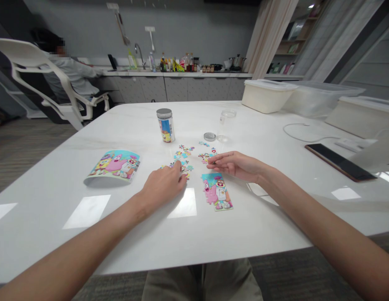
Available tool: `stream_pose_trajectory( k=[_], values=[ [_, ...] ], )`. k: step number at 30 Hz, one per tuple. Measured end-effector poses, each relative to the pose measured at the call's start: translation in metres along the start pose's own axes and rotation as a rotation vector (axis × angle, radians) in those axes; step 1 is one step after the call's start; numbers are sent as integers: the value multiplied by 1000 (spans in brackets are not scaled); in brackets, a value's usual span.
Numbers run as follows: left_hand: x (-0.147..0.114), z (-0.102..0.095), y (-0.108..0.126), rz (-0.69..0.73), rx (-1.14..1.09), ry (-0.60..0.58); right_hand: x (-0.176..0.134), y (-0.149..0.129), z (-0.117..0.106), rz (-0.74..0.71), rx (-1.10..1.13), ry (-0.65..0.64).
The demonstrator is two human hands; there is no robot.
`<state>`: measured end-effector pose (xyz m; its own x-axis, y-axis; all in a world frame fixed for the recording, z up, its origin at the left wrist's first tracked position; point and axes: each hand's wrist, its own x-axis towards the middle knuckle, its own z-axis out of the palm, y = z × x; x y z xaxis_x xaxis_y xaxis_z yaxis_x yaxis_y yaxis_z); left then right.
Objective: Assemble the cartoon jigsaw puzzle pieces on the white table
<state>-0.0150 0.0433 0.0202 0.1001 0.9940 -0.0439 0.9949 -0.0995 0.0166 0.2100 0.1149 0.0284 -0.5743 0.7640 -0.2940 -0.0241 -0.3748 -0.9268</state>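
Note:
My left hand is over loose jigsaw puzzle pieces, index finger and thumb apart, with the other fingertips hidden. Across from it, my right hand has its thumb and fingers brought together around a small dark puzzle piece, mostly hidden by the fingers. Just below that hand lies a partly joined puzzle showing a pink starfish and a figure in white. A curled picture sheet with similar cartoon figures rests to the left. More loose pieces are scattered between and beyond both hands.
Behind the pieces stand a lidded jar with a cartoon label and a clear jar, its metal lid lying beside it. A phone, a cable and storage boxes occupy the right. A person sits far left.

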Motion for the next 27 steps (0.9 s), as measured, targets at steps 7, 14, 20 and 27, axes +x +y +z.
stream_pose_trajectory(
  k=[7,14,20,27],
  values=[
    [0,-1,1,-8,-5,-10,2,1,-2,5,0,-1],
    [-1,-4,3,-14,-24,-28,2,3,-7,-12,6,-14],
    [-1,-3,2,-8,-24,-24,2,4,-8,-5,9,26],
    [-1,-4,3,0,-22,-26,1,2,-5,-2,-4,38]
  ],
)
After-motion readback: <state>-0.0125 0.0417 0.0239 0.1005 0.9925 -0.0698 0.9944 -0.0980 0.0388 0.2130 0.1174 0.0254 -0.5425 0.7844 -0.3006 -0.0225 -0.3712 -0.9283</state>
